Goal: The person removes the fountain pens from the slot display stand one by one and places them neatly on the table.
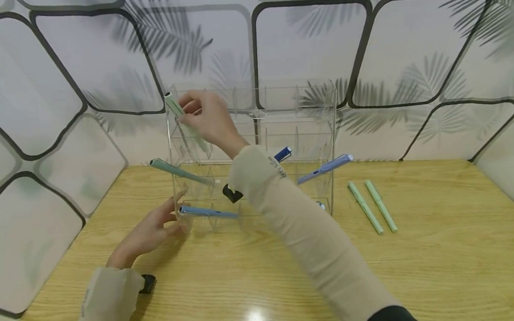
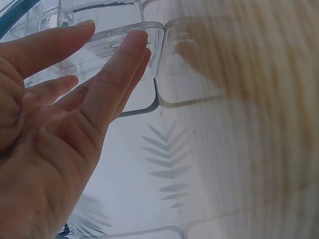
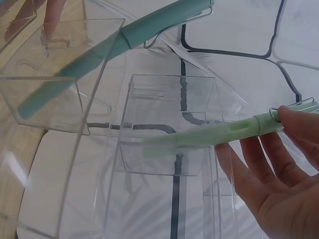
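A clear acrylic pen organizer [image 1: 297, 134] with tiered compartments stands against the wall. At its upper left, my right hand [image 1: 211, 119] pinches a light green pen [image 1: 174, 105] near the clip end. The pen's other end reaches inside a clear compartment [image 3: 167, 174] in the right wrist view. My left hand [image 1: 152, 230] is at the organizer's lower left side, fingers extended, fingertips right at the clear edge in the left wrist view. Near it, a blue pen [image 1: 209, 212] lies in the bottom tier. A teal green pen [image 1: 179, 171] leans out of the tier above.
A dark blue pen [image 1: 283, 153] and a periwinkle pen [image 1: 326, 168] stand slanted in the organizer's right half. On the wooden table [image 1: 451, 246], right of the organizer, lie two light green pens [image 1: 365, 207] side by side. A patterned wall covering [image 1: 312, 52] rises behind.
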`<state>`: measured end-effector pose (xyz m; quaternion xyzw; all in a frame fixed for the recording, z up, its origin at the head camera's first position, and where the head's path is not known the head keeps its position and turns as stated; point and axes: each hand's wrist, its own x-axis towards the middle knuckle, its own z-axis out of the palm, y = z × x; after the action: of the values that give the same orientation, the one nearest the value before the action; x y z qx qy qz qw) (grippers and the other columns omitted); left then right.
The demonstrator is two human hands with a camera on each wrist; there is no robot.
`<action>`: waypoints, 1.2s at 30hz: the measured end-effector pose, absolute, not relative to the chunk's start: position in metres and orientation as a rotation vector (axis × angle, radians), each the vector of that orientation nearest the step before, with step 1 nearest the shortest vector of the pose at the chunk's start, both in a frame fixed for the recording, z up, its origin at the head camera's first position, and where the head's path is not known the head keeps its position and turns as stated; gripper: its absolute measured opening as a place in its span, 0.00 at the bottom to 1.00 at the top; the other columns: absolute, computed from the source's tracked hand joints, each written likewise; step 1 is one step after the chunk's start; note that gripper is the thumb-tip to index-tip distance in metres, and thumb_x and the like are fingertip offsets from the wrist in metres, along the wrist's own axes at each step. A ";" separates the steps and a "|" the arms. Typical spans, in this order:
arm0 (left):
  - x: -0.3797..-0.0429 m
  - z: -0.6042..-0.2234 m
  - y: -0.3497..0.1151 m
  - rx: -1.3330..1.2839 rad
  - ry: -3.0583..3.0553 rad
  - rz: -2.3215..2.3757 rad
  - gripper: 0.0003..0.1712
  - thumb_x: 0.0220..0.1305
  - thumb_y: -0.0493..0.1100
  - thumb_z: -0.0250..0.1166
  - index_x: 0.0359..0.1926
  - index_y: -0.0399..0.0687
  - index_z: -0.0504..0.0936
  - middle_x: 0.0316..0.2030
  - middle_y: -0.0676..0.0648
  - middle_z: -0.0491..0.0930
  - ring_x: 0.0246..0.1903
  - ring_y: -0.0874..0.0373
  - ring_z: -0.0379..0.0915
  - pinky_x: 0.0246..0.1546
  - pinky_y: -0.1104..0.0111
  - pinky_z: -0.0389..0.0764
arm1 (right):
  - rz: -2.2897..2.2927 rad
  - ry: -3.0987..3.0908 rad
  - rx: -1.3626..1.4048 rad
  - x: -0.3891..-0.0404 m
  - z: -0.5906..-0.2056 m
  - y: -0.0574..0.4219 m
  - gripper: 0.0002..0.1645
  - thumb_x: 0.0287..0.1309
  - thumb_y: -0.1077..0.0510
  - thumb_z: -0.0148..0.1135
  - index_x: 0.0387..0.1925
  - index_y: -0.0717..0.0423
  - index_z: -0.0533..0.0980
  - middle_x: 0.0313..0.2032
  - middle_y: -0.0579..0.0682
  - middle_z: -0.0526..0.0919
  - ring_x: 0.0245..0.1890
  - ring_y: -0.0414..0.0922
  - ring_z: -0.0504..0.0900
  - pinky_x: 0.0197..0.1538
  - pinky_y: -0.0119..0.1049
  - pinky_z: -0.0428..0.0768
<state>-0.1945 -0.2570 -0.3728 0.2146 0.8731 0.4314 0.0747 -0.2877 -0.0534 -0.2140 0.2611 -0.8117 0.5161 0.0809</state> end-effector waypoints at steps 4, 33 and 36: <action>-0.194 -0.373 -0.258 0.645 2.616 1.295 0.46 0.72 0.31 0.60 0.81 0.38 0.42 0.72 0.21 0.52 0.61 0.22 0.66 0.48 0.45 0.81 | 1.593 -2.336 0.793 -0.286 -0.214 -0.049 0.14 0.64 0.68 0.67 0.51 0.63 0.81 0.42 0.58 0.85 0.41 0.50 0.85 0.41 0.33 0.82; -0.195 -0.372 -0.257 0.661 2.622 1.281 0.46 0.71 0.29 0.60 0.80 0.36 0.43 0.72 0.22 0.52 0.61 0.22 0.65 0.53 0.39 0.76 | 2.038 -1.947 0.708 -0.280 -0.227 -0.021 0.11 0.64 0.77 0.55 0.43 0.64 0.69 0.38 0.57 0.78 0.40 0.50 0.81 0.45 0.35 0.85; -0.195 -0.373 -0.257 0.651 2.615 1.293 0.46 0.71 0.29 0.59 0.80 0.37 0.42 0.72 0.21 0.51 0.61 0.22 0.66 0.52 0.41 0.78 | 2.145 -1.849 0.680 -0.280 -0.230 -0.017 0.12 0.63 0.78 0.54 0.41 0.63 0.68 0.38 0.59 0.78 0.39 0.49 0.81 0.45 0.38 0.86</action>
<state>-0.1945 -0.2575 -0.3730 0.2172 0.8723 0.4313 0.0762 -0.2799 -0.0173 -0.2305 0.2320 -0.6307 0.7317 0.1143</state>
